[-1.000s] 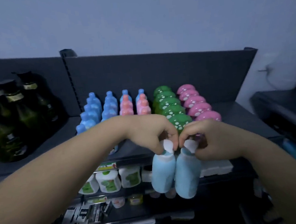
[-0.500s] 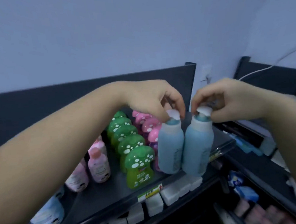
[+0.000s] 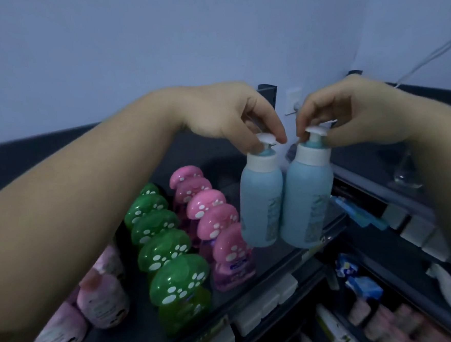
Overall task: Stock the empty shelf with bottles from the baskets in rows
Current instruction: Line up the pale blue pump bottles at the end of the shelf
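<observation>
Plain pale blue wall (image 3: pixel 135 49), dim cool light

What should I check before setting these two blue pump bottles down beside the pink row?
1. Left hand pinches left blue bottle by its pump: ok.
2. Right hand pinches right blue bottle by its pump: ok.
3. Bare shelf right of the pink mushroom bottles: ok.
4. Both bottles hang near upright: ok.
5. Right bottle's base inside the shelf edge: cannot tell.
</observation>
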